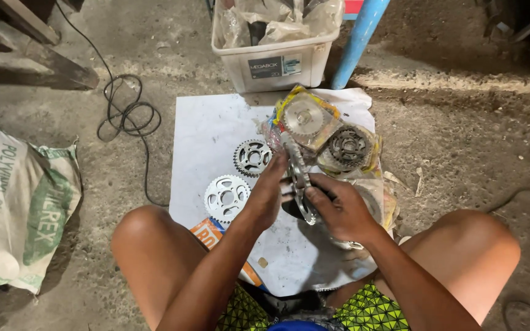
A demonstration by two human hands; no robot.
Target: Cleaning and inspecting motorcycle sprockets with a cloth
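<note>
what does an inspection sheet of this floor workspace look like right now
surface: white sheet on a gritty concrete floor
job's things: chain and sprocket held over the sheet
clutter: two loose sprockets, packaged sprockets, orange box
grippers: left hand and right hand both grip the chain
cables: black cable coiled on the floor
surroundings: plastic bin, blue pipe, woven sack

You wear bright green shorts (369,309) with black triangle shapes. Your arms, hands and knees are bare, with no sleeves.
</note>
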